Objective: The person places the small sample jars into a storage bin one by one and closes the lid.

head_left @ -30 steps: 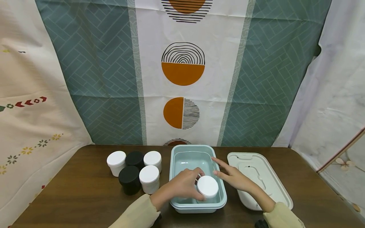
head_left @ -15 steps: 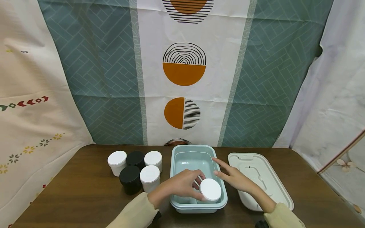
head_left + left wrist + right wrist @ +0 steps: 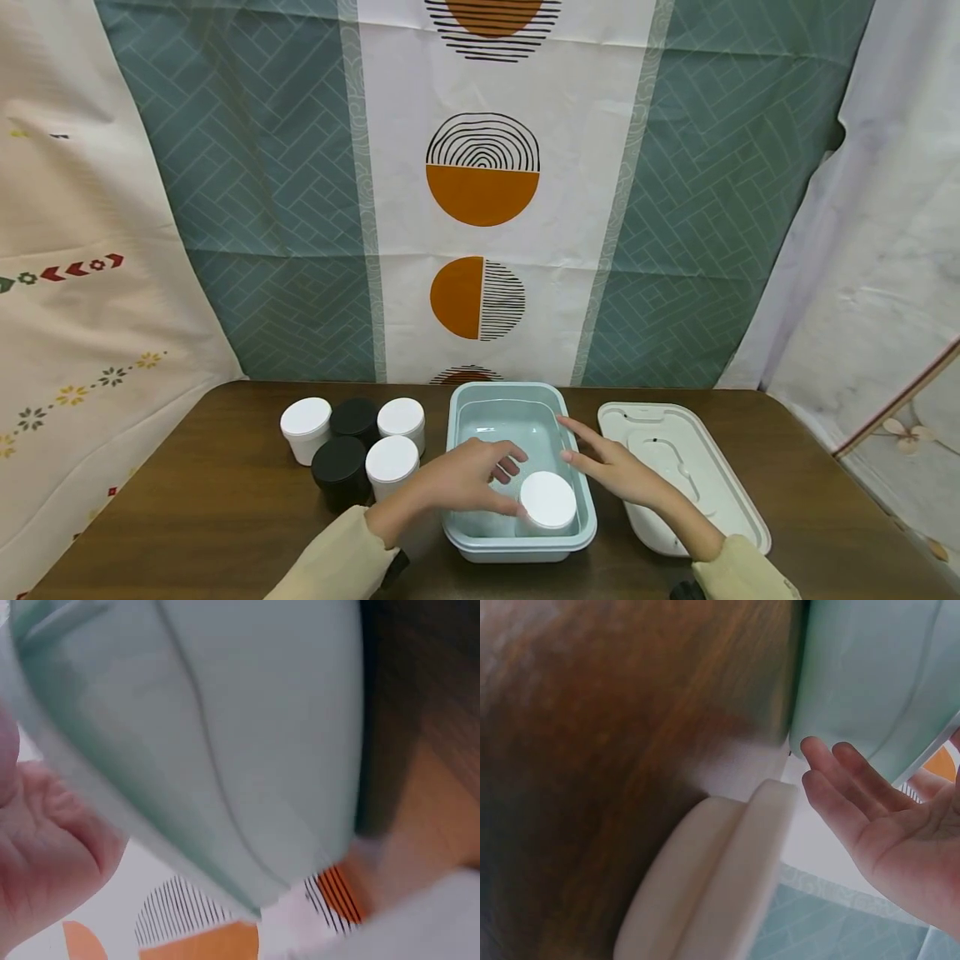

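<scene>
- The left hand [image 3: 474,479] hangs over the blue tub [image 3: 525,543], fingers apart and loosely bent, its thumb right by a white jar [image 3: 548,500]; whether they touch, I can't tell.
- That jar sits upright inside the tub, in its near right corner.
- At the tub's right rim is the right hand [image 3: 611,468], fingers straight and spread.
- Left of the tub, three white jars [image 3: 393,458] and two black jars [image 3: 341,464] stand grouped.
- Right of the tub, a pale lid [image 3: 716,487] lies on the brown table [image 3: 187,492].
</scene>
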The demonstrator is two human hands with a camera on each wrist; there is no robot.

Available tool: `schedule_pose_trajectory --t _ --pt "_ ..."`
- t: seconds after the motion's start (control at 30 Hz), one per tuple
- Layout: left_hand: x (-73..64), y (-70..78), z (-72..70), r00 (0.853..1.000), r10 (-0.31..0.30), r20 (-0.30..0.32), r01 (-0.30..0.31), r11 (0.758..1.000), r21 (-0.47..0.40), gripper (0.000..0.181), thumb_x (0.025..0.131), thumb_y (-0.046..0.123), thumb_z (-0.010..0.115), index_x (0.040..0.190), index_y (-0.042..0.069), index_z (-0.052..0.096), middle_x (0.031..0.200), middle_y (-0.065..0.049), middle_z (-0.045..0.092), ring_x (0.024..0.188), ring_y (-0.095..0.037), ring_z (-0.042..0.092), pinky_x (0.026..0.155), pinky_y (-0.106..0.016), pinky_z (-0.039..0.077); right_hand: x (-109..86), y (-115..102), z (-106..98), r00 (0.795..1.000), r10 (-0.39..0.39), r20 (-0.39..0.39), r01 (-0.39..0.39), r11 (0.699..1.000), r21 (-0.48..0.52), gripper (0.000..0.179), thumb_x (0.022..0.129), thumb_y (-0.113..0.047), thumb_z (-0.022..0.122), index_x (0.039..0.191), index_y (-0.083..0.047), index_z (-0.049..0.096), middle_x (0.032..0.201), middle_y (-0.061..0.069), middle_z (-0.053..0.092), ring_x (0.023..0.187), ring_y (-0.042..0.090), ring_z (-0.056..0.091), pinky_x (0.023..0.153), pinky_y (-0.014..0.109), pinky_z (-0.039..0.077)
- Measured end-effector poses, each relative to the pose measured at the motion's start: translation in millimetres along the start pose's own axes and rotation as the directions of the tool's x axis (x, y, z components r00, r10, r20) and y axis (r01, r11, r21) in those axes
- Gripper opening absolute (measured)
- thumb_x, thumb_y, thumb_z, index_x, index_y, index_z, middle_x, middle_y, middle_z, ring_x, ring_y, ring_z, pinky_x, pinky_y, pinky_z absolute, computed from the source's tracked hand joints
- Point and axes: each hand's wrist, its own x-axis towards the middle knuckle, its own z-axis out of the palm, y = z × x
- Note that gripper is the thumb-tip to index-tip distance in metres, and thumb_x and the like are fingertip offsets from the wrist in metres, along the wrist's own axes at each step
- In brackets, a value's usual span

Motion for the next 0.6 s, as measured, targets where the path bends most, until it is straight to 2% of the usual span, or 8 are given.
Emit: schedule_pose_trajectory --t 0.07,0.13,0.27,0.43,0.6 --pt "-6.0 -4.9 -6.4 0.997 0.022 -0.068 -0.023 1.000 -0.015 0.051 0.077 0.027 0.073 0.117 0.003 0.054 0.106 -0.009 0.064 0.094 -0.016 0.063 0.080 -0.024 0.049 0.0 0 0 1.000 -0.001 -0.004 0.001 1.000 -0.002 0.057 0.094 -0.032 0.048 0.143 -0.011 0.028 0.132 0.022 0.045 0.112 0.036 0.051 0.084 0.050 0.045" --pt "-13.8 -10.5 -13.8 0.988 0.037 -0.148 -0.041 0.999 -0.023 0.050 0.077 0.026 0.072 0.117 0.002 0.054 0.107 -0.011 0.064 0.096 -0.020 0.062 0.082 -0.029 0.049 0.1 0 0 1.000 0.001 -0.009 -0.001 1.000 -0.006 0.057 0.094 -0.033 0.048 0.143 -0.011 0.028 0.134 0.021 0.044 0.113 0.036 0.050 0.085 0.050 0.044" --pt "-33.2 -23.7 -30.1 0.952 0.037 -0.305 -0.047 0.999 -0.025 0.048 0.078 0.024 0.072 0.117 0.002 0.054 0.106 -0.012 0.064 0.096 -0.023 0.061 0.082 -0.037 0.050 0.1 1 0 1.000 0.003 -0.010 -0.003 1.000 -0.017 0.057 0.094 -0.033 0.048 0.143 -0.012 0.028 0.135 0.021 0.042 0.114 0.036 0.049 0.085 0.051 0.044" --pt "-58.5 -44.4 -50.7 0.885 -0.010 -0.466 0.005 1.000 -0.013 0.045 0.077 0.019 0.072 0.115 0.003 0.055 0.105 -0.011 0.063 0.096 -0.025 0.061 0.082 -0.039 0.050 0.5 0 0 1.000 0.007 -0.006 -0.007 1.000 -0.022 0.057 0.094 -0.033 0.048 0.143 -0.012 0.028 0.134 0.021 0.043 0.112 0.036 0.050 0.083 0.049 0.046" --pt "-79.7 -69.1 -64.8 0.794 -0.044 -0.606 0.090 0.995 0.045 0.044 0.078 0.015 0.072 0.116 0.002 0.055 0.106 -0.015 0.063 0.098 -0.028 0.060 0.084 -0.042 0.048 -0.3 -1 0 1.000 0.025 -0.011 -0.025 0.999 -0.027 0.057 0.094 -0.034 0.048 0.143 -0.012 0.029 0.137 0.021 0.040 0.115 0.038 0.047 0.085 0.051 0.044"
